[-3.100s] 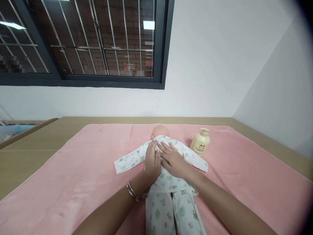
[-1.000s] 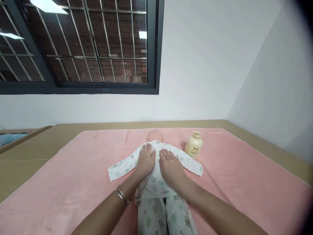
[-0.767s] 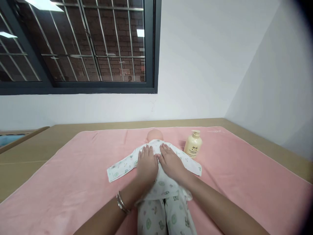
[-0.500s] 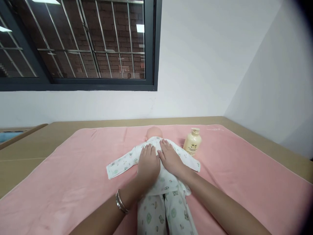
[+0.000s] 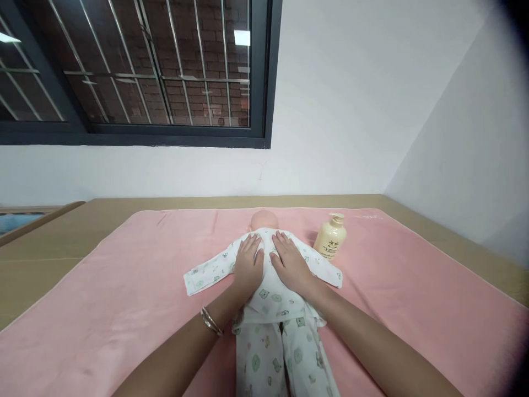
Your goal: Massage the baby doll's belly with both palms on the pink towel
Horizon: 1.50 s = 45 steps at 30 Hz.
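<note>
A baby doll (image 5: 263, 219) lies on a pink towel (image 5: 136, 275) with its head away from me, dressed in white printed pyjamas (image 5: 273, 331), sleeves spread to both sides. My left hand (image 5: 248, 264) rests flat on the doll's upper body, left of centre, with a bracelet on the wrist. My right hand (image 5: 289, 263) lies flat beside it on the right half. Both palms press on the cloth, fingers together and pointing toward the head. Neither hand grips anything.
A cream pump bottle (image 5: 330, 237) stands upright on the towel just right of the doll's right sleeve. The towel covers a tan surface (image 5: 53, 242) set against white walls. A barred dark window is up at the left.
Both hands have stayed flat on the doll's upper body, sliding slightly up and down over the cloth. The view has shifted a little; the bottle and doll remain in place.
</note>
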Each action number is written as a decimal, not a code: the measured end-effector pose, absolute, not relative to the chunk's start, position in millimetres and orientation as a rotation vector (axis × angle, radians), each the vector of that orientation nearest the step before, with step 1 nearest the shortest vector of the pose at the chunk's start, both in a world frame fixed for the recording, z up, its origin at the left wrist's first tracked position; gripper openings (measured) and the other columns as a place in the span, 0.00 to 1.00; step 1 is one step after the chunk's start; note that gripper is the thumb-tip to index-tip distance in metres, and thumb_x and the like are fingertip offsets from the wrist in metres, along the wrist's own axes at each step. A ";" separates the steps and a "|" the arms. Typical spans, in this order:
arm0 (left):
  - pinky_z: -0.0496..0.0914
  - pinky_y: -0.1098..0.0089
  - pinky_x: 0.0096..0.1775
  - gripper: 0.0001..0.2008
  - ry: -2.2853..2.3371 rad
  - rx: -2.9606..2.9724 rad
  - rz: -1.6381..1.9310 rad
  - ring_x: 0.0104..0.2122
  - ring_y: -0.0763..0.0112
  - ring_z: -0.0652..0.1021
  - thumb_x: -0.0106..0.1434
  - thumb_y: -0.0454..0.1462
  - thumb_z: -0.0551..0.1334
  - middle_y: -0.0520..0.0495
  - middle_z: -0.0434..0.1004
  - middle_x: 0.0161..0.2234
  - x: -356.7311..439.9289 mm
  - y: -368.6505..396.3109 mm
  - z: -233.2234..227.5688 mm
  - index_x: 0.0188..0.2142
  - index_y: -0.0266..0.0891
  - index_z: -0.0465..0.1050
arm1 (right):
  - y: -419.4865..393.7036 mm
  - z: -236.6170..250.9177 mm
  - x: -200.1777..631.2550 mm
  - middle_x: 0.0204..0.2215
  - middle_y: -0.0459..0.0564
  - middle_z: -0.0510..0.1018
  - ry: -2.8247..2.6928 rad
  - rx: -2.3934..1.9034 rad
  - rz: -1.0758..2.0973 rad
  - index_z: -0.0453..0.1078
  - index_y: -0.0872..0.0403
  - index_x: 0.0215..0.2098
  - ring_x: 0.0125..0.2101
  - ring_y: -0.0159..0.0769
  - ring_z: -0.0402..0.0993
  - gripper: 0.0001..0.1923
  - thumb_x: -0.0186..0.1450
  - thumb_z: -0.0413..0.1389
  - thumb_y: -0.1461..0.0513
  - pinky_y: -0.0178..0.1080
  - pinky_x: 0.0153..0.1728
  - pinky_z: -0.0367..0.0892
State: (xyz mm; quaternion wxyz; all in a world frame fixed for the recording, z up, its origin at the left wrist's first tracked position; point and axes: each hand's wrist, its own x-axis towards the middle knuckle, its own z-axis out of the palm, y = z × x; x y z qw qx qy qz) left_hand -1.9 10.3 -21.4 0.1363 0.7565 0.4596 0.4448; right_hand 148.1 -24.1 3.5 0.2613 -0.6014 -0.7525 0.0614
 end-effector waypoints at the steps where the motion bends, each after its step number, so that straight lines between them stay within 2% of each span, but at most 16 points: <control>1: 0.54 0.48 0.63 0.19 1.328 2.189 1.302 0.62 0.60 0.64 0.67 0.36 0.49 0.43 0.67 0.59 -2.2 10.3 -21.2 0.55 0.39 0.69 | -24.8 2.1 147.7 0.67 0.55 0.49 -2.029 -1.624 0.164 0.48 0.62 0.67 0.67 0.40 0.37 0.30 0.71 0.38 0.56 0.48 0.65 0.40; 7: 0.56 0.48 0.62 0.20 1.355 2.192 1.298 0.61 0.58 0.65 0.67 0.36 0.50 0.41 0.68 0.58 -3.1 9.9 -19.5 0.54 0.38 0.69 | -25.7 -0.6 146.9 0.67 0.56 0.50 -2.020 -1.599 0.159 0.49 0.60 0.67 0.67 0.41 0.39 0.29 0.71 0.38 0.55 0.51 0.65 0.42; 12: 0.57 0.48 0.62 0.20 1.367 2.215 1.300 0.61 0.57 0.65 0.67 0.36 0.49 0.40 0.68 0.58 -2.9 7.7 -21.7 0.54 0.37 0.69 | -29.2 3.3 143.9 0.67 0.56 0.50 -2.031 -1.645 0.130 0.50 0.61 0.66 0.67 0.42 0.40 0.29 0.71 0.38 0.56 0.49 0.65 0.43; 16: 0.57 0.48 0.62 0.23 1.392 2.255 1.444 0.64 0.57 0.59 0.67 0.36 0.49 0.36 0.61 0.62 -4.4 4.9 -24.3 0.60 0.34 0.61 | -49.5 8.6 128.6 0.65 0.61 0.53 -2.098 -1.735 0.014 0.52 0.65 0.65 0.66 0.48 0.44 0.29 0.70 0.39 0.58 0.50 0.64 0.46; 19: 0.54 0.48 0.63 0.24 1.338 2.360 1.419 0.65 0.59 0.55 0.68 0.36 0.48 0.37 0.55 0.65 -5.8 6.0 -24.1 0.62 0.34 0.56 | -60.3 12.2 120.9 0.64 0.63 0.55 -2.178 -1.740 -0.056 0.54 0.66 0.64 0.65 0.50 0.46 0.28 0.69 0.39 0.60 0.52 0.64 0.45; 23: 0.57 0.48 0.62 0.23 1.340 2.472 1.238 0.64 0.59 0.59 0.69 0.35 0.45 0.37 0.59 0.63 -4.7 5.0 -23.1 0.62 0.34 0.57 | -49.6 16.7 132.0 0.66 0.58 0.53 -2.165 -1.739 0.046 0.52 0.62 0.66 0.66 0.45 0.45 0.29 0.72 0.34 0.56 0.51 0.64 0.43; 28: 0.63 0.49 0.57 0.22 1.526 2.798 1.112 0.59 0.49 0.67 0.62 0.30 0.49 0.28 0.69 0.55 2.0 -18.9 -23.9 0.54 0.26 0.66 | -21.1 17.5 159.7 0.68 0.59 0.43 -2.253 -1.640 0.184 0.41 0.62 0.68 0.67 0.43 0.36 0.36 0.71 0.34 0.47 0.52 0.65 0.37; 31: 0.66 0.49 0.55 0.21 1.614 2.906 1.062 0.54 0.48 0.73 0.60 0.29 0.51 0.29 0.74 0.51 4.4 -33.5 -18.9 0.52 0.25 0.68 | -16.7 16.3 163.2 0.68 0.59 0.43 -2.244 -1.626 0.161 0.41 0.62 0.68 0.67 0.42 0.36 0.36 0.71 0.34 0.47 0.52 0.65 0.37; 33: 0.67 0.49 0.54 0.19 1.618 2.892 1.051 0.51 0.50 0.75 0.62 0.30 0.50 0.31 0.75 0.49 2.9 -34.3 -12.6 0.50 0.28 0.69 | -22.5 16.1 157.0 0.67 0.58 0.45 -2.228 -1.641 0.108 0.44 0.61 0.68 0.67 0.43 0.39 0.33 0.72 0.35 0.50 0.52 0.65 0.39; 35: 0.66 0.50 0.55 0.18 1.578 2.832 1.087 0.53 0.51 0.73 0.65 0.33 0.50 0.32 0.74 0.50 -1.8 -26.5 -6.7 0.51 0.29 0.69 | -34.0 16.4 145.8 0.66 0.59 0.51 -2.214 -1.672 0.027 0.50 0.60 0.67 0.66 0.45 0.44 0.29 0.72 0.36 0.55 0.51 0.64 0.42; 37: 0.63 0.50 0.58 0.20 1.490 2.777 1.119 0.58 0.51 0.68 0.67 0.36 0.50 0.32 0.69 0.56 -8.8 -13.1 -3.5 0.55 0.29 0.65 | -47.7 16.7 133.3 0.64 0.62 0.57 -2.208 -1.691 -0.078 0.56 0.62 0.64 0.65 0.47 0.49 0.27 0.71 0.37 0.59 0.50 0.64 0.42; 40: 0.58 0.50 0.61 0.24 1.390 2.691 1.079 0.63 0.53 0.60 0.69 0.41 0.48 0.33 0.61 0.62 -18.0 5.5 -5.5 0.60 0.29 0.59 | -61.7 16.9 121.0 0.61 0.64 0.62 -2.208 -1.681 -0.165 0.60 0.65 0.62 0.64 0.49 0.52 0.26 0.71 0.38 0.60 0.51 0.64 0.40; 42: 0.58 0.50 0.62 0.25 1.405 2.623 1.039 0.64 0.55 0.59 0.70 0.42 0.46 0.34 0.60 0.62 -19.6 10.3 -9.6 0.61 0.30 0.58 | -61.2 17.0 121.1 0.62 0.63 0.61 -2.188 -1.677 -0.116 0.59 0.64 0.62 0.64 0.48 0.51 0.27 0.71 0.37 0.59 0.50 0.64 0.42; 45: 0.56 0.50 0.62 0.24 1.482 2.569 1.039 0.64 0.55 0.59 0.70 0.40 0.44 0.33 0.60 0.62 -14.2 5.6 -16.9 0.61 0.29 0.58 | -48.0 16.4 131.0 0.66 0.60 0.53 -2.132 -1.664 0.050 0.53 0.62 0.65 0.66 0.46 0.44 0.29 0.72 0.36 0.54 0.49 0.64 0.43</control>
